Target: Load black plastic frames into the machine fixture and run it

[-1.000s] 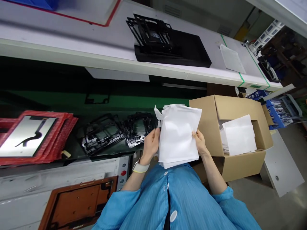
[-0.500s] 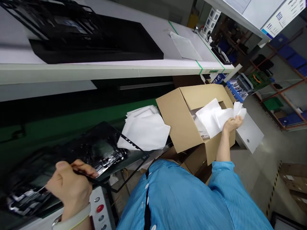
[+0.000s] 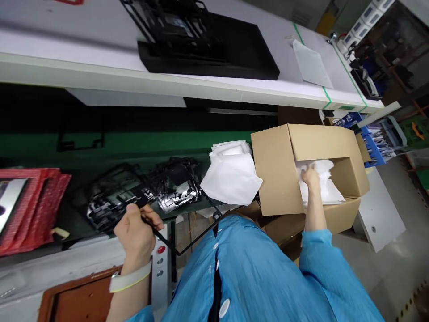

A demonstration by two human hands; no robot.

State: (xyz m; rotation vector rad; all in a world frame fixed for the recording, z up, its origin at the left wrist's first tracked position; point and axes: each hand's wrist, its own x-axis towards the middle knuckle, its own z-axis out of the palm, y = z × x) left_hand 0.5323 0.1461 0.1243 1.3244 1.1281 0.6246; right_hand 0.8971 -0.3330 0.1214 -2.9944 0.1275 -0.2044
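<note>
My left hand [image 3: 137, 230] is closed around one edge of a thin black rectangular frame [image 3: 200, 235], which stretches right toward my blue smock. Behind it, black frame-like plastic parts [image 3: 176, 185] lie piled on the dark lower surface. My right hand [image 3: 311, 176] reaches into an open cardboard box [image 3: 276, 174], its fingers curled into a white sheet [image 3: 330, 191] among other white sheets; the fingertips are partly hidden. Between both hands, a stack of white sheets [image 3: 233, 181] rests left of the box.
Above runs a white workbench [image 3: 100, 60] carrying a black tray [image 3: 248, 49] with black frames. Red wrapped items [image 3: 40, 210] stand at far left. A panel with a red button [image 3: 161, 249] sits below my left hand. Blue bins [image 3: 373, 147] are beyond the box.
My right hand has moved from above the box's right side, where it held up white sheets, down and left into the box. My left hand still holds the black frame. The view has shifted left.
</note>
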